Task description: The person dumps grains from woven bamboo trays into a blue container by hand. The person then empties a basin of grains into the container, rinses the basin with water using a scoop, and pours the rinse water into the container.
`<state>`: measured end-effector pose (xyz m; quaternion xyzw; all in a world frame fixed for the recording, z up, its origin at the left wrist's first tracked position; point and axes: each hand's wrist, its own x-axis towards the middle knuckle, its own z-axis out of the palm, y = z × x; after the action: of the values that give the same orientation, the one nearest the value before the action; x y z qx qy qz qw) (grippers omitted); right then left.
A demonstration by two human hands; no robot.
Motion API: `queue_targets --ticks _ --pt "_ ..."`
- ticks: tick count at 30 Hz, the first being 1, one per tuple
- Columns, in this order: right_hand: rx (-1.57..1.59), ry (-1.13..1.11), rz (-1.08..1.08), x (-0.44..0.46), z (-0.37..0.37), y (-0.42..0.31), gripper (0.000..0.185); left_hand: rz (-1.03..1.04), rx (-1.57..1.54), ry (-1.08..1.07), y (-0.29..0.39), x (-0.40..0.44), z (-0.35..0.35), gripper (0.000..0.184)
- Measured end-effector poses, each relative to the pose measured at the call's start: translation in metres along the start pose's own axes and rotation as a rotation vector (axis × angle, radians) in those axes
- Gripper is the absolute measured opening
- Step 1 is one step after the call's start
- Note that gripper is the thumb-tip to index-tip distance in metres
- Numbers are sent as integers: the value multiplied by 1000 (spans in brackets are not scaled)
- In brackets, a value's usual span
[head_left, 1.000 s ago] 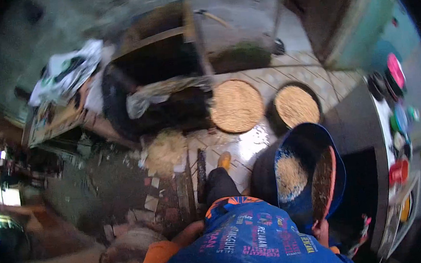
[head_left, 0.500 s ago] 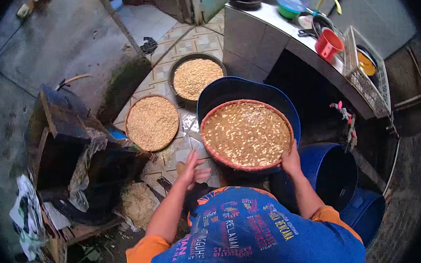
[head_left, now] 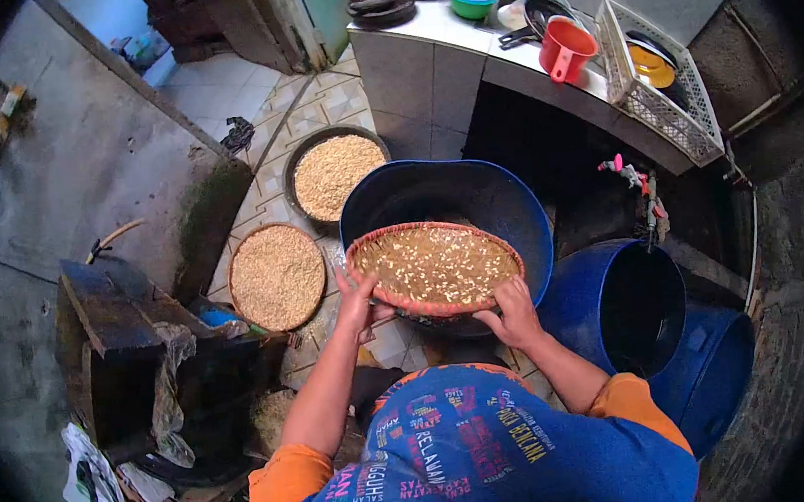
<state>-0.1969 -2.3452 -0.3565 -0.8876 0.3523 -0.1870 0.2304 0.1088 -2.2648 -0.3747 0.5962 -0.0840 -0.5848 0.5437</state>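
A round woven tray (head_left: 431,266) with a red rim, scattered with pale beans or grains, is tilted over the mouth of a large blue tub (head_left: 444,186). My left hand (head_left: 359,303) grips its left rim, with the thumb over the edge. On the near right rim my right hand (head_left: 514,310) is closed, its fingers on the edge and the thumb below. The tray hides most of the inside of the tub. Beyond it stand a dark basin (head_left: 335,173) and a flat round tray (head_left: 277,277), both full of pale grains.
Two blue barrels (head_left: 614,310) lie to the right. A tiled counter (head_left: 460,34) holds bowls, a pan, a red dipper (head_left: 566,49) and a white crate (head_left: 658,84). Blackened boards (head_left: 123,301) stand at the left, beside a white plastic bag (head_left: 94,483).
My left hand has moved from beside the woven tray onto its rim. The woven tray is tilted more, and my view has shifted. Earlier, the tray stood steeply inside the tub.
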Motion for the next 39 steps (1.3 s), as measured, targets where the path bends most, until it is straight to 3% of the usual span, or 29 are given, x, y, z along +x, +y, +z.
queue_targets --ticks 1,2,4,5,7,8,10,14,16,19,21,23,25,30,31,32,33,34,36,38,39 --pt "3 159 -28 11 3 1 36 -57 -53 42 19 -11 11 88" --pt "6 158 -15 19 7 7 36 -121 -104 89 28 -17 16 93" --pt "312 270 469 37 20 30 37 -51 -26 14 19 -14 8 93" --pt "308 271 475 46 27 45 37 -41 34 16 18 -19 6 89" --pt "400 358 981 59 42 79 51 -52 116 16 4 -24 -11 81" --pt "396 358 984 63 46 90 51 -55 114 14 -9 -25 -26 81" --pt "799 658 1233 66 55 108 69 -139 116 122 -38 -31 -59 77" --pt "1249 818 1155 43 76 137 76 -236 49 296 -81 -71 -116 63" --pt "1207 808 1207 37 83 144 76 -339 52 427 -112 -90 -146 59" --pt "1060 773 1343 28 112 156 78 -388 121 553 -139 -123 -154 57" --pt "674 517 1498 29 129 151 82 -390 167 577 -167 -144 -170 55" --pt "594 462 1514 43 131 154 79 -392 286 581 -186 -156 -178 51" --pt "503 405 1534 47 133 156 77 -424 214 609 -200 -170 -180 52" --pt "434 475 1551 45 128 147 76 -447 267 658 -237 -198 -182 56" --pt "434 422 1472 41 132 151 79 -445 279 642 -255 -203 -195 56" --pt "432 377 1390 40 131 155 81 -384 520 585 -278 -204 -213 58" --pt "221 269 1379 47 109 133 83 -319 759 522 -288 -202 -223 59" --pt "216 291 1394 45 114 148 83 -313 770 498 -267 -198 -210 59" --pt "297 421 1483 36 129 176 86 -636 534 565 -195 -205 -160 62" --pt "396 566 1572 42 119 174 86 -591 516 579 -207 -197 -171 62" --pt "617 642 1492 45 110 175 87 -546 481 606 -213 -192 -176 62"
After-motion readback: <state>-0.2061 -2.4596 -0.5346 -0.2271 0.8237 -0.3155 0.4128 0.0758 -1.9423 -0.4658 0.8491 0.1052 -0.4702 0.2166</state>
